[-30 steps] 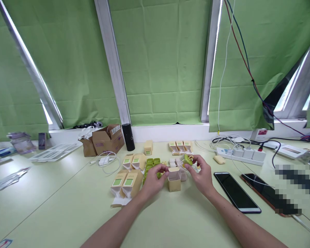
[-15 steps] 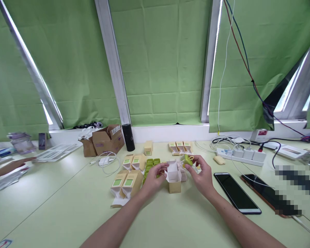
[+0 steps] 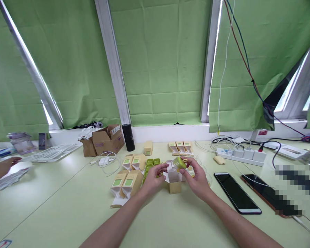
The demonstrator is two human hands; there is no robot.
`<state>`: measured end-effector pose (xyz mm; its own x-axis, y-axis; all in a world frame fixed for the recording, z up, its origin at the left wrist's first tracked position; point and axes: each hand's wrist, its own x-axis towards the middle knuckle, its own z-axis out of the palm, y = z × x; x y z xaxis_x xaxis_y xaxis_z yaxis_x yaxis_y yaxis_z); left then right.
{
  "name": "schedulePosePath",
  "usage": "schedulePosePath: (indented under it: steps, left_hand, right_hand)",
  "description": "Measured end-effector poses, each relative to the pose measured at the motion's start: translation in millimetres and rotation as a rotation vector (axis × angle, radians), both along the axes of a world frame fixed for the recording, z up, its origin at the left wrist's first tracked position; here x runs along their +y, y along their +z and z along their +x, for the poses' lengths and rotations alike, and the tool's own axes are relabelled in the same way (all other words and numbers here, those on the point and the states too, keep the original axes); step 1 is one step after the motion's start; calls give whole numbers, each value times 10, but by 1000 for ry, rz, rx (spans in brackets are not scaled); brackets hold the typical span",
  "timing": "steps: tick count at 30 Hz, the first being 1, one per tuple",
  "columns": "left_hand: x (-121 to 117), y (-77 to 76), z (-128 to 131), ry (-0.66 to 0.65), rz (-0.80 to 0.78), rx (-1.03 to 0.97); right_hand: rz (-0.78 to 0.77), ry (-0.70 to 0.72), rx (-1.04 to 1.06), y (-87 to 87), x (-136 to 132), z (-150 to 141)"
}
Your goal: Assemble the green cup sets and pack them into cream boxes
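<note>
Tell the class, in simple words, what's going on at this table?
A person's right hand holds a small green-topped item just above an open carton, outside it for now. The left hand is at the carton's left side. More cartons with green labels are to the left. At far left, another person's hand is over white sheets.

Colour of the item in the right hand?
The item shows green with a paler end; head view.
</note>
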<state>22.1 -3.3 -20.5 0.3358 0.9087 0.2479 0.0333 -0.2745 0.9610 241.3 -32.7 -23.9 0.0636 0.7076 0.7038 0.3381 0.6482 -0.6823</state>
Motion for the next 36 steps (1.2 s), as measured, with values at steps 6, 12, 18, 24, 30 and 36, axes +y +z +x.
schedulePosePath:
  steps: [6,12,18,24,30,36]
  left_hand:
    - [3,-10,5,11,9,-9]
    - [7,-2,0,-2,12,3]
    - [4,13,11,-7,-25,-38]
    - [1,4,7,-6,-30,-41]
    - [45,-63,-5,-3,-30,-43]
    - [57,-65,6,-24,-42,-55]
  right_hand:
    - [-35,30,-91,-23,-6,-31]
    - [-47,-45,-128,-31,29,1]
    - [-78,-59,-165,-43,52,27]
    - [-104,-56,-185,-35,57,55]
    - [-22,-102,-334,-52,51,70]
    - [79,-78,-481,-34,13,66]
